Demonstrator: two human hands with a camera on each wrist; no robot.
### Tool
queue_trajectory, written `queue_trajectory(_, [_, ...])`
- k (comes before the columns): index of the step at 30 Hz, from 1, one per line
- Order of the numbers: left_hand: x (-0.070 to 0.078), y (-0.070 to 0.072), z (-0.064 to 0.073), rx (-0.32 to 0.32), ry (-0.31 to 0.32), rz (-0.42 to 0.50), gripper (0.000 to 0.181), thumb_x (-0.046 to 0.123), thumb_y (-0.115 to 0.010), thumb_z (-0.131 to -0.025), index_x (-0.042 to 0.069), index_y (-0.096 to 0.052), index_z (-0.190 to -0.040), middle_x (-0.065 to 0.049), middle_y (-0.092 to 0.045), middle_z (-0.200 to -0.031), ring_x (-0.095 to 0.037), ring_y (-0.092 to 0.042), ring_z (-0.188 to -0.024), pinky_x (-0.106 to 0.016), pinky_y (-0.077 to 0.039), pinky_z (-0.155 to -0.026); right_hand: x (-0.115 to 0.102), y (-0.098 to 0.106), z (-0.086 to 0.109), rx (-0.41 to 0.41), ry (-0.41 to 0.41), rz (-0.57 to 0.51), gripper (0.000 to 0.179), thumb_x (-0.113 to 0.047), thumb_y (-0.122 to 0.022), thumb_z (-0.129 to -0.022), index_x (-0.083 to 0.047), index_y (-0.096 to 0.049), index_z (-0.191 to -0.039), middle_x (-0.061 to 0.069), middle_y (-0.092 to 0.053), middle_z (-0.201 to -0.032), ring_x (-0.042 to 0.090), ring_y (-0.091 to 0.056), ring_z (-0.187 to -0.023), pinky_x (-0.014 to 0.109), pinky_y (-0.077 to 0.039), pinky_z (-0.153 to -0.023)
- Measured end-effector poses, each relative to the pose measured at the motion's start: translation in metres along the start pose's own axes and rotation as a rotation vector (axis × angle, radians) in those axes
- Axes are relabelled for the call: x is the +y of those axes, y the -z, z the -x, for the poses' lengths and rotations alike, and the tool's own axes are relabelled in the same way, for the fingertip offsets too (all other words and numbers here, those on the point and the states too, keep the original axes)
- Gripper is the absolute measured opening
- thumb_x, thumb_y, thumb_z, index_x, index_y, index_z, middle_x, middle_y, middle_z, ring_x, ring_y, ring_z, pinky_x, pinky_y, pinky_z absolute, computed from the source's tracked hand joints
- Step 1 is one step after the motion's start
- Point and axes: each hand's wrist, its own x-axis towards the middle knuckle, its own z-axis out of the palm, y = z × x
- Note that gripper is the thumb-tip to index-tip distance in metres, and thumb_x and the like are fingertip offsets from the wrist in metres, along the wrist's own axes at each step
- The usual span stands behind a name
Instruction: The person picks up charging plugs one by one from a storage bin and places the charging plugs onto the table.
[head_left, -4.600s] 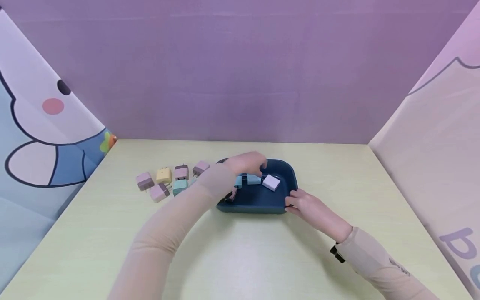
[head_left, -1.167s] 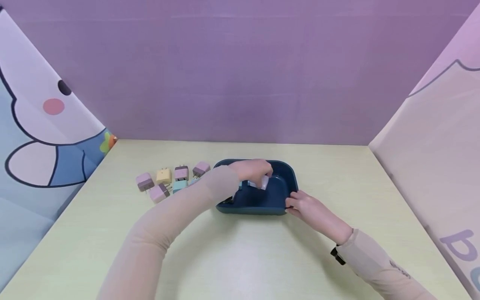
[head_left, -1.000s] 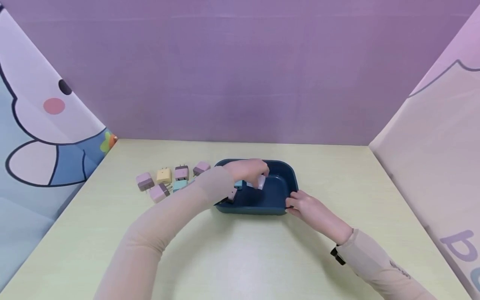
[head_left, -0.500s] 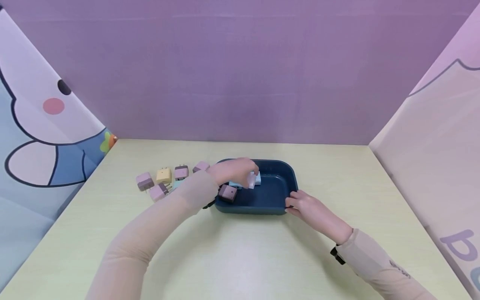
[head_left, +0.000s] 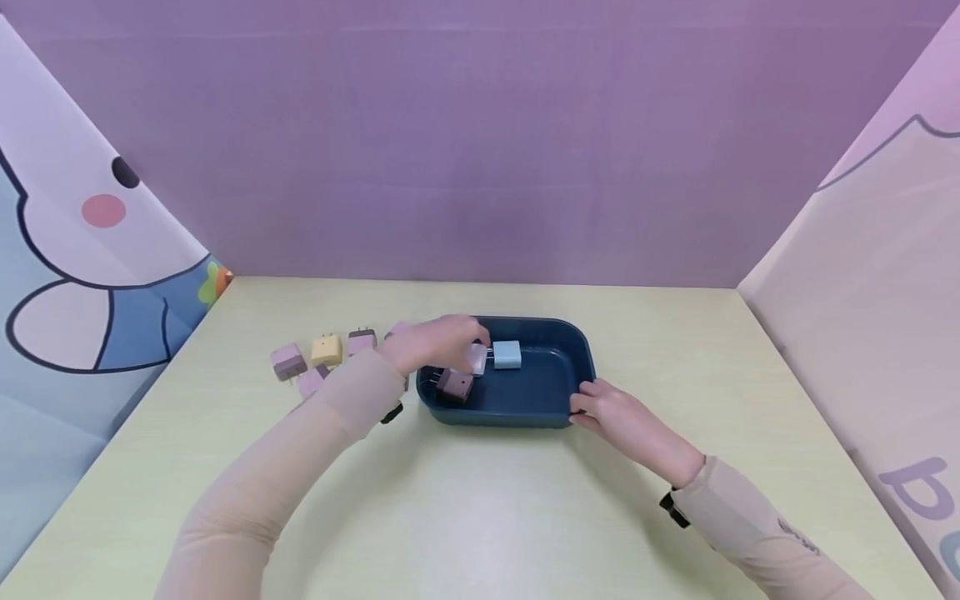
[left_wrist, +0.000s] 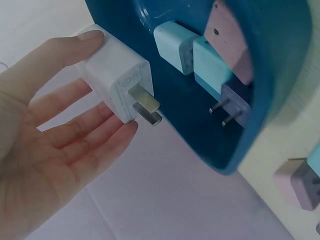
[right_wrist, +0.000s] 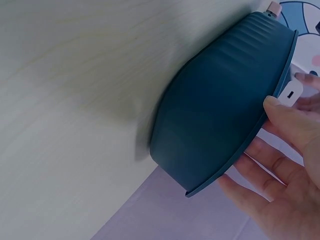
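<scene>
My left hand (head_left: pixel 442 340) pinches a white charger plug (left_wrist: pixel 115 70) between thumb and fingers, over the left part of a dark blue tray (head_left: pixel 525 421). Its metal prongs point away from the palm. Inside the tray, a light blue charger plug (head_left: pixel 507 355) lies near the middle and a purple-and-dark one (head_left: pixel 455 385) at the left front. The left wrist view also shows a teal charger plug (left_wrist: pixel 212 65) between two others. My right hand (head_left: pixel 611 410) grips the tray's right front rim, with the thumb (right_wrist: pixel 275 105) against its outer wall.
Left of the tray, several charger plugs lie on the pale tabletop, among them a yellow one (head_left: pixel 326 350) and a purple one (head_left: pixel 288 362). My left forearm partly hides this group. A purple backdrop (head_left: pixel 480 167) stands behind the table, with printed cloth at both sides.
The white charger lay in the tray's right part earlier; my left hand has taken hold of it and carried it left, uncovering the light blue one. My right hand has stayed at the rim.
</scene>
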Motion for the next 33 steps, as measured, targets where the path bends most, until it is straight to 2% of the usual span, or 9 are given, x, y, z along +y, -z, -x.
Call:
queue_trajectory(10, [-0.018, 0.0, 0.024, 0.071, 0.019, 0.025, 0.042, 0.01, -0.068, -0.075, 0.003, -0.056, -0.115, -0.012, -0.057, -0.11, -0.023, -0.055, -0.093, -0.034, -0.048, -0.079, -0.001, 0.001, 0.0, -0.019, -0.014, -0.008, 0.008, -0.01, -0.067, -0.076, -0.013, -0.061, -0.076, -0.007, -0.044, -0.071, 0.007, -0.039, -0.066, 0.016, -0.04, -0.056])
queue_trajectory(23, [-0.041, -0.004, 0.052, 0.108, 0.089, 0.075, 0.043, 0.007, -0.067, -0.073, 0.002, -0.055, -0.115, -0.013, -0.055, -0.106, -0.024, -0.053, -0.092, -0.038, -0.047, -0.078, 0.0, -0.001, 0.001, -0.024, -0.025, -0.006, 0.007, -0.011, -0.067, -0.077, -0.014, -0.061, -0.077, -0.007, -0.046, -0.071, 0.008, -0.039, -0.066, 0.017, -0.04, -0.056])
queue_trajectory(33, [-0.059, -0.008, 0.066, 0.179, 0.037, 0.047, 0.041, 0.002, -0.068, -0.068, 0.0, -0.058, -0.108, -0.013, -0.058, -0.096, -0.023, -0.054, -0.082, -0.037, -0.047, -0.074, -0.001, 0.0, 0.001, -0.005, -0.013, -0.006, 0.009, -0.009, -0.068, -0.075, -0.013, -0.06, -0.075, -0.007, -0.045, -0.07, 0.007, -0.038, -0.065, 0.017, -0.04, -0.055])
